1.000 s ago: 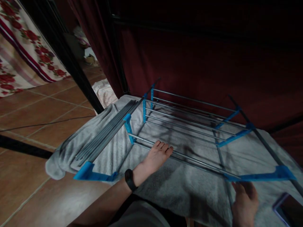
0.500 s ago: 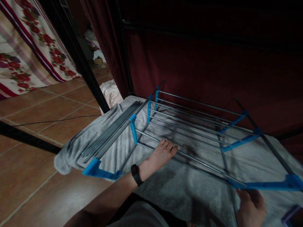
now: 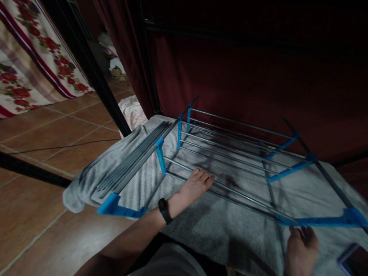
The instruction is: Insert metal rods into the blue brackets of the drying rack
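Note:
A drying rack in parts, with grey metal rods and blue plastic brackets, lies on a grey blanket [image 3: 224, 237]. My left hand [image 3: 199, 180], a black band on its wrist, is closed round the front metal rod [image 3: 244, 197]. That rod runs from a left blue bracket [image 3: 160, 155] to the long right blue bracket [image 3: 322, 222]. Just below the rod's right end is my right hand [image 3: 301, 247], its thumb and fingers drawn together. What sits between those fingertips is too small and dim to make out. Several more rods [image 3: 227, 151] span the rack's rear part.
A bundle of loose rods [image 3: 135, 157] rests on the blanket at left. At the lower right lies a phone [image 3: 355, 260]. Dark bed posts [image 3: 86, 69] and a maroon curtain [image 3: 230, 76] border the bed. Tiled floor [image 3: 34, 168] shows at left.
The view shifts slightly, and more of the phone shows. My left hand stays on the rod. My right hand's fingers have moved a little at the rod's end near the right bracket.

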A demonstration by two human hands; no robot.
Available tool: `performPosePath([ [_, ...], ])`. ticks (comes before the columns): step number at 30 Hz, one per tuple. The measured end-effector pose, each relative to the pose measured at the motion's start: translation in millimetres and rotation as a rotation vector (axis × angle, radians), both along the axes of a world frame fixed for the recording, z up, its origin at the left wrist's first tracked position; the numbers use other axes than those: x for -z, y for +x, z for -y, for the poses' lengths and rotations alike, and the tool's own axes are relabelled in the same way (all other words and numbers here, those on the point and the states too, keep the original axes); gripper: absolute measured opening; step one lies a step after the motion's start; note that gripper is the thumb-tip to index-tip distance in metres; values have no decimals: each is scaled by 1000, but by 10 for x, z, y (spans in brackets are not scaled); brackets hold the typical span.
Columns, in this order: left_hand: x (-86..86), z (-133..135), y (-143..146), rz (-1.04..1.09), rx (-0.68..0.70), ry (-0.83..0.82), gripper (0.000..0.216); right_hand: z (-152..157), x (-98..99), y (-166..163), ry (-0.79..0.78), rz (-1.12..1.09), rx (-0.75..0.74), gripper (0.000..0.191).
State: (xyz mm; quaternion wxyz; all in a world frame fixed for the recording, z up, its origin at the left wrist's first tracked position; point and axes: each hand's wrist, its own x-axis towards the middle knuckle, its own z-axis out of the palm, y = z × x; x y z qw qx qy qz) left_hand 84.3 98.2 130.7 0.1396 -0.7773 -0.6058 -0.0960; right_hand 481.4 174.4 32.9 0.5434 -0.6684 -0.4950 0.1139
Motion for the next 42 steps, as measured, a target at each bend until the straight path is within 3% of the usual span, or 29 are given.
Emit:
performPosePath([
  [2,41,4,-5,13,10,42,44,91,-21,-148,-6,2,110,64],
  [4,135,67,-16,66,34,141,45,208,-102,-434,51,76,118,67],
  [5,202,127,-32,125,39,219,44,264,-167,-627,98,113,42,62],
  [7,363,286,-106,334,-27,428,33,350,-340,-1083,144,230,-287,47],
  [9,523,440,-254,589,-215,640,18,396,-546,-1580,185,311,-574,37],
  [11,634,514,-466,732,-420,772,19,412,-755,-2059,216,395,-770,38],
  [14,678,416,-801,985,-637,810,45,409,-1030,-2677,180,582,-973,42],
  [16,657,268,-967,1217,-705,780,57,400,-1177,-3014,109,706,-1076,45],
  [20,615,59,-1113,1367,-696,722,38,375,-1367,-3507,0,883,-1223,48],
  [26,612,78,-1139,1435,-634,658,31,339,-1449,-3807,-90,1052,-1305,54],
  [36,640,89,-1151,1476,-623,655,34,357,-1553,-3824,-195,1121,-1343,62],
  [42,704,83,-1176,1501,-616,667,33,373,-1522,-3830,-179,1108,-1355,57],
])
